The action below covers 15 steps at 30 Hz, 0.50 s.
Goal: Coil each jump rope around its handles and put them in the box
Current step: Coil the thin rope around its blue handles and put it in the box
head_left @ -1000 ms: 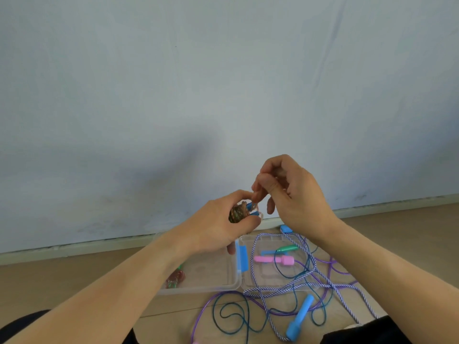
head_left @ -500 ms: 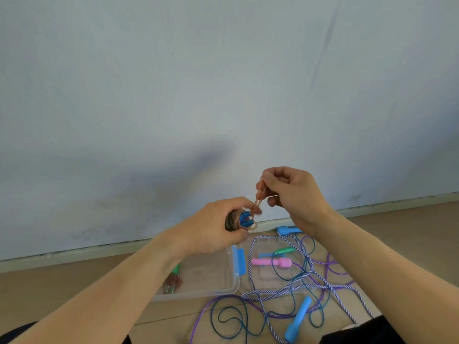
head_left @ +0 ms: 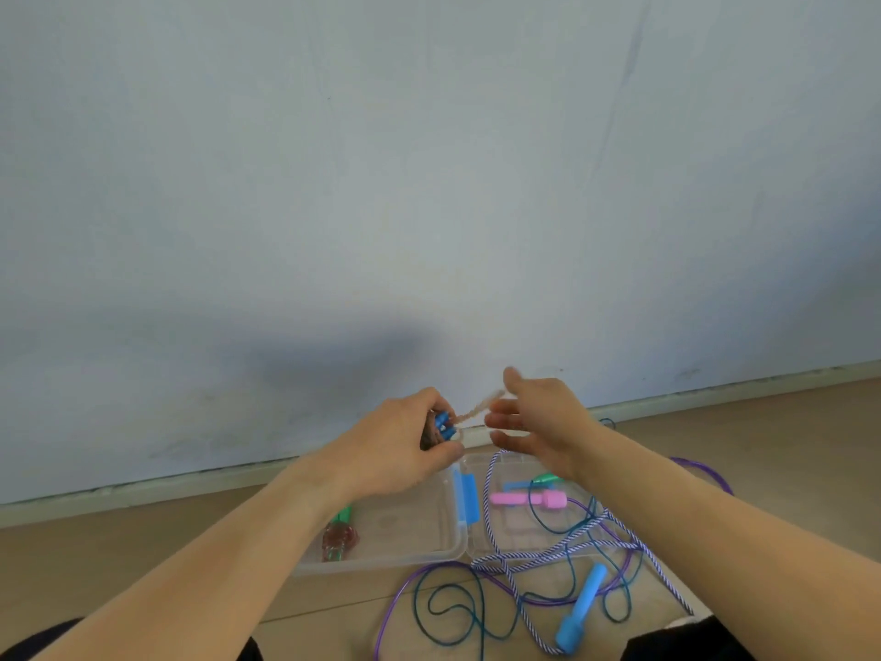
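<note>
My left hand (head_left: 395,455) grips a tightly coiled brownish jump rope with blue handles (head_left: 441,426), held up above the box. A short tan end of that rope (head_left: 479,406) runs up and right to my right hand (head_left: 538,422). It meets that hand between thumb and forefinger. The right hand's fingers are spread, fairly straight and blurred. Below lies the clear plastic box (head_left: 410,558) with a blue latch (head_left: 466,498). Inside it, at the left, sits a coiled reddish rope with a green handle (head_left: 339,534).
The box's open lid (head_left: 519,531) lies to the right, holding pink handles (head_left: 529,499) and a green handle (head_left: 544,479). Striped (head_left: 524,555), purple (head_left: 701,469) and teal (head_left: 453,608) ropes tangle on the wooden floor around a blue handle (head_left: 581,608). A pale wall stands close behind.
My right hand has gone from a tight pinch on the rope end to spread fingers and has dropped lower. The coiled bundle stays in my left hand, and the view has tilted down a little.
</note>
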Motion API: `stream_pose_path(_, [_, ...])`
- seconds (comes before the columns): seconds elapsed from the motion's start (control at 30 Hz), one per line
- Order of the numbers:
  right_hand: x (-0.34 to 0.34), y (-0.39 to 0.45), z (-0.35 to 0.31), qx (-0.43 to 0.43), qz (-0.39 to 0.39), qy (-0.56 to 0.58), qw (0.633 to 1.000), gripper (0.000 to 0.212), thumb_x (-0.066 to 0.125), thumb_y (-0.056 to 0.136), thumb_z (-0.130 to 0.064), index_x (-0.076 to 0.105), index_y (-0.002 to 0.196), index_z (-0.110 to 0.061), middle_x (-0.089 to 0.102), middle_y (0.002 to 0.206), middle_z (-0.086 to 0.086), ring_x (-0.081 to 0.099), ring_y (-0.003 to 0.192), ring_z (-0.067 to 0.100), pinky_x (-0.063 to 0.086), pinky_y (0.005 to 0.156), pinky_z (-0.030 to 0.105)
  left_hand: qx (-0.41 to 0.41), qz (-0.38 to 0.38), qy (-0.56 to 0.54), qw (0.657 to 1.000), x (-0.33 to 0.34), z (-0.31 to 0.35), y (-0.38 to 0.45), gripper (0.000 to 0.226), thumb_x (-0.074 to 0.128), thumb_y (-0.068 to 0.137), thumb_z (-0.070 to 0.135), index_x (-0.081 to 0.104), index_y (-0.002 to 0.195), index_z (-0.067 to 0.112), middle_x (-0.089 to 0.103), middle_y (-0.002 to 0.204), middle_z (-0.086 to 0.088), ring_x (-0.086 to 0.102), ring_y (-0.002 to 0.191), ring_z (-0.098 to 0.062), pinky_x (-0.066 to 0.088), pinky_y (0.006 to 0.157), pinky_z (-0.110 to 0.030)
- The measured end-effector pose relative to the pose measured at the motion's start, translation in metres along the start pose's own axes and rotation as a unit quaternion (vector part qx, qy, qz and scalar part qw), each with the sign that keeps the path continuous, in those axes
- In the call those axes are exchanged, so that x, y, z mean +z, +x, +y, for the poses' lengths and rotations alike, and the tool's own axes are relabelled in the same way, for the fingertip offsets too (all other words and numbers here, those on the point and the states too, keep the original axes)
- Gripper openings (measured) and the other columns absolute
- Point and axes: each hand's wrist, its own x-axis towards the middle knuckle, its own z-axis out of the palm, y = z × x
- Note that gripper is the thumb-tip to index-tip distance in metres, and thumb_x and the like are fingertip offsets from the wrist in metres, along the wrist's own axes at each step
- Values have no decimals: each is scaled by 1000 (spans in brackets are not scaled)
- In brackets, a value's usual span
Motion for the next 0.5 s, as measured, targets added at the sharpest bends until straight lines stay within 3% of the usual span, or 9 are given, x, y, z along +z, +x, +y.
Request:
stream_pose_path(0.07, [5,-4,2,28,6,38,999,44,47,100,-45,41,133,-17,53,120,15,63,100,28,60,72,41,-40,18,9,999,-3,-9,1,35,63,90,47,53,115,25,59,93,9,54,76,-3,39,60,-16])
stream_pose_path(0.17, [20,-13,10,96,-107,31,989,64,60,90,-53,40,137,-15,53,126,21,63,107,36,59,82,49,-78,46,15,996,-4,-21,-1,38,65,90,45,51,116,22,58,91,8,55,75,-5,38,59,-16])
stream_pose_path(0.27, [43,-18,20,93,-204,-1,974,42,67,89,-47,59,116,-16,63,119,22,68,99,35,58,86,50,-82,36,11,996,-3,-26,-8,41,72,86,39,50,116,22,61,94,9,58,78,-6,43,62,-17])
stream_pose_path(0.37, [61,-6,30,62,-203,2,977,39,65,92,-39,66,115,-7,68,112,19,72,83,32,61,74,44,-62,13,-2,998,-5,-32,-14,46,77,81,37,51,117,25,62,98,12,59,84,-3,39,60,-9])
stream_pose_path(0.43, [71,4,38,60,-208,-4,976,38,61,96,-34,64,115,-1,67,109,18,72,78,31,61,69,42,-59,-5,5,998,-7,-39,-19,52,75,81,41,50,125,28,61,116,8,60,101,-8,39,71,-9])
stream_pose_path(0.5, [79,13,49,71,-217,-5,974,32,56,99,-27,64,111,1,67,105,18,71,78,29,61,69,39,-88,-31,3,996,-9,-48,-23,72,72,82,45,37,143,27,50,140,0,53,122,-15,41,91,-19])
